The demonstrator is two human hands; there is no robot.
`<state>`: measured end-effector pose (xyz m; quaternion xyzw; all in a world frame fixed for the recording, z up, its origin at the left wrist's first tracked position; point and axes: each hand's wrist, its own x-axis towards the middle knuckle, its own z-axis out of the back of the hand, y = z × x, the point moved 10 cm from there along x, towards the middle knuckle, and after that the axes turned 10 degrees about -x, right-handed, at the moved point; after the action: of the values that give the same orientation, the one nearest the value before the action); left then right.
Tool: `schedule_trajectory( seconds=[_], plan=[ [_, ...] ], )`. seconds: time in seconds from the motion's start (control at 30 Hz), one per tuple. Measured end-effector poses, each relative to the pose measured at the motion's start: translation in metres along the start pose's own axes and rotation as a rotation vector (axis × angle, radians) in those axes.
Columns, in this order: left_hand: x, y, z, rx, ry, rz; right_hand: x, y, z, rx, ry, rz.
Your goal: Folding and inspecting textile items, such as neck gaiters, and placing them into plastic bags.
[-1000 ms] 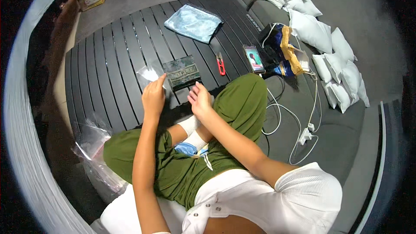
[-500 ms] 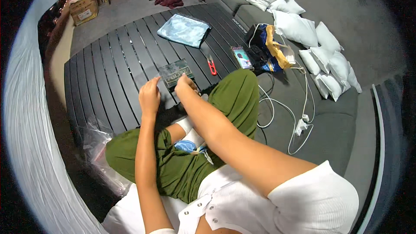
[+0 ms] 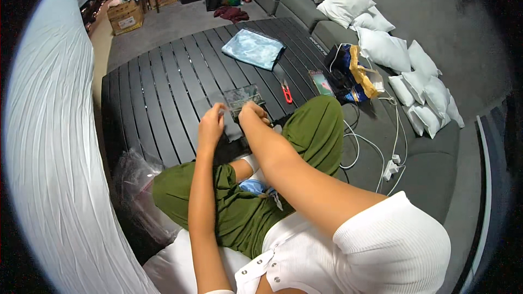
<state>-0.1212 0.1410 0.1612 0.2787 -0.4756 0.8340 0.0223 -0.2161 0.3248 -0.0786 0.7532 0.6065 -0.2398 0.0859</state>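
Note:
On the black slatted table [image 3: 158,92] in front of me lies a flat, dark packet with clear plastic [image 3: 237,94], some printing on its face. My right hand [image 3: 252,112] is closed at the packet's near edge, its fingers mostly hidden under the hand. Left of the packet, my left hand [image 3: 211,123] has its fingers drawn together in a pinch by the clear plastic, and what sits between them is too small to make out. Red-handled thread snips [image 3: 287,93] rest to the right of the packet. Farther back is a folded light-blue cloth-like pouch [image 3: 253,49].
A phone [image 3: 320,83] lies at the table's right edge beside a blue and yellow bag [image 3: 357,73]. White cables and a plug [image 3: 390,170] run over the grey sofa [image 3: 425,166]. White pillows [image 3: 384,49] line it. Crumpled clear plastic [image 3: 143,177] is by my left knee.
The whole view has shifted, so the scene sits farther right and lower. My left hand's fingers have curled in beside the packet; my right hand stays at its near edge.

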Motion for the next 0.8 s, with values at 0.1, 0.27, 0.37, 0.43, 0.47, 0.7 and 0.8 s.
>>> schedule_trajectory(
  seconds=[0.1, 0.27, 0.37, 0.43, 0.47, 0.7, 0.8],
  plan=[
    [-0.035, 0.046, 0.018, 0.054, 0.024, 0.120, -0.025, 0.026, -0.035, -1.761, 0.479, -0.388],
    [-0.042, 0.055, 0.023, -0.003, 0.001, 0.178, -0.058, 0.065, -0.083, -2.653, 0.837, -0.791],
    [-0.036, 0.045, 0.018, -0.052, -0.010, 0.118, -0.034, 0.046, -0.071, -2.492, 0.861, -0.960],
    [-0.034, 0.042, 0.012, -0.029, 0.007, 0.099, -0.006, 0.043, -0.052, -2.427, 0.727, -0.881],
    [-0.033, 0.033, 0.013, 0.026, -0.024, -0.016, 0.006, 0.042, -0.041, -2.429, 0.728, -0.881],
    [-0.035, 0.089, 0.041, -0.595, -0.344, 0.247, 0.027, 0.040, -0.016, -2.165, 0.955, -1.039],
    [-0.049, 0.119, 0.072, -0.707, -0.461, 0.407, 0.015, 0.046, -0.022, -2.187, 1.011, -1.193]
  ],
)
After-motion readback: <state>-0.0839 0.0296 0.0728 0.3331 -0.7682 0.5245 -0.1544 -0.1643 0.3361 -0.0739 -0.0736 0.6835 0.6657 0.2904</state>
